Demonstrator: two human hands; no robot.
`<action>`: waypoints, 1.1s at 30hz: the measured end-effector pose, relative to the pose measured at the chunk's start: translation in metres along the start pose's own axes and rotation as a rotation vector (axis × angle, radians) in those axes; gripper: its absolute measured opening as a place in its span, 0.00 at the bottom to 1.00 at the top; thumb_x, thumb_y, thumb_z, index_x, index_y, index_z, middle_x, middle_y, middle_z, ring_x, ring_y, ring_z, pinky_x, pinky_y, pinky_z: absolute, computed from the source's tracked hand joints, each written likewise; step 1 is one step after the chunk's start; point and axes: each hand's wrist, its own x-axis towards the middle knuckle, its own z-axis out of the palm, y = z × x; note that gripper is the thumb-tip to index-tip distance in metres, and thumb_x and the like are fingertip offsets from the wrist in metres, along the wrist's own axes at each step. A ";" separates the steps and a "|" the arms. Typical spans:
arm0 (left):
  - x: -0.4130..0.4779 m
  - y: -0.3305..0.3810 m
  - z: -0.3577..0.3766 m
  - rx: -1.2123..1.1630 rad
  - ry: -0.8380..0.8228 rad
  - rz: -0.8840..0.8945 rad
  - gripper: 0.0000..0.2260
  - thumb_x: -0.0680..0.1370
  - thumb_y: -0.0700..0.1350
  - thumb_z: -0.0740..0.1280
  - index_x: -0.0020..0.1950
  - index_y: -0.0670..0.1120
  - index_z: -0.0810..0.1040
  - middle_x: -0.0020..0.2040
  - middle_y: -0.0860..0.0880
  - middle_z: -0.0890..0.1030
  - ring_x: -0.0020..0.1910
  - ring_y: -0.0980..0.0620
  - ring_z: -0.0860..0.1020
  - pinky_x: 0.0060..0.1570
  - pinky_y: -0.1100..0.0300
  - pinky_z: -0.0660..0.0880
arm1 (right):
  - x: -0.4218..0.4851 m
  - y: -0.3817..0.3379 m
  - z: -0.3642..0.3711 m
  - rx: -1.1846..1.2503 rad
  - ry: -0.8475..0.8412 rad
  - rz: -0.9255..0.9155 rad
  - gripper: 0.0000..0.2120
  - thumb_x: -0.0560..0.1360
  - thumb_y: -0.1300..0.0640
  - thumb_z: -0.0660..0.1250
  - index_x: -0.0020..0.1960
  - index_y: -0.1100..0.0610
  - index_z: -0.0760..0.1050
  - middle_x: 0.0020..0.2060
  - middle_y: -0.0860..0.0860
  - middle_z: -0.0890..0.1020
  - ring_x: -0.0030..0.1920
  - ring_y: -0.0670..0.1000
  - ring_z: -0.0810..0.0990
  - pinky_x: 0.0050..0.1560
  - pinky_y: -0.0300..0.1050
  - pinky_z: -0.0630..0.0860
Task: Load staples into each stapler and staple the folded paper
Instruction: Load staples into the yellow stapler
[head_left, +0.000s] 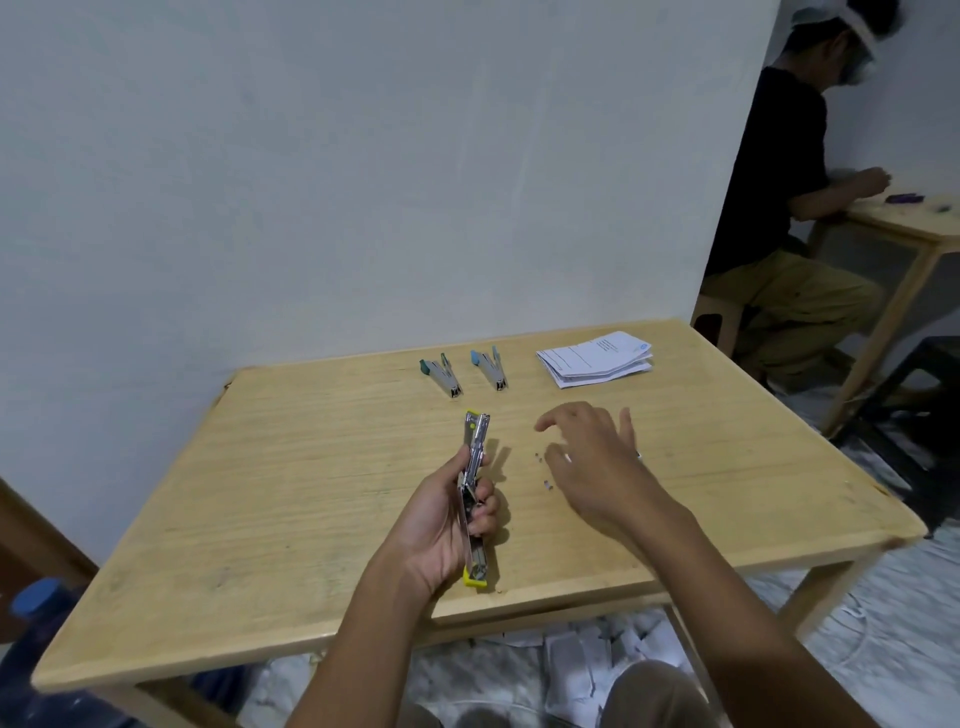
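My left hand (451, 512) grips a yellow-trimmed metal stapler (474, 493) that is swung fully open, its long body pointing away from me above the wooden table (291, 499). My right hand (592, 457) hovers palm down with fingers spread over small loose staple pieces (544, 470) on the tabletop; whether it touches them is unclear. Two more staplers lie closed near the far edge, one with a green end (441, 375) and one with a blue end (489, 368). A stack of folded papers (597, 359) rests at the far right.
The table stands against a pale wall. Another person sits at a second wooden table (914, 218) at the far right. A dark stool (919, 374) is beside my table. Scattered papers (587, 660) lie on the floor underneath, and a blue bottle (36, 603) stands at the lower left.
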 end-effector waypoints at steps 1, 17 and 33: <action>0.001 0.000 -0.001 0.000 -0.003 -0.001 0.10 0.80 0.49 0.63 0.48 0.43 0.73 0.30 0.46 0.67 0.24 0.53 0.65 0.19 0.65 0.59 | 0.000 0.008 -0.006 -0.015 0.027 0.042 0.12 0.78 0.55 0.59 0.59 0.44 0.72 0.63 0.44 0.71 0.68 0.48 0.66 0.76 0.57 0.37; 0.002 -0.001 -0.004 0.017 -0.028 0.029 0.11 0.81 0.50 0.62 0.52 0.42 0.73 0.30 0.47 0.67 0.24 0.53 0.65 0.18 0.65 0.61 | 0.026 0.051 -0.035 -0.276 -0.381 0.023 0.11 0.80 0.50 0.61 0.54 0.42 0.82 0.48 0.40 0.75 0.54 0.52 0.78 0.49 0.45 0.72; 0.006 -0.002 -0.007 0.010 -0.049 0.023 0.11 0.80 0.50 0.62 0.49 0.43 0.73 0.31 0.47 0.66 0.26 0.53 0.64 0.19 0.65 0.61 | 0.038 0.037 -0.050 -0.283 -0.502 -0.007 0.03 0.74 0.52 0.71 0.43 0.48 0.84 0.43 0.43 0.83 0.45 0.47 0.80 0.39 0.41 0.73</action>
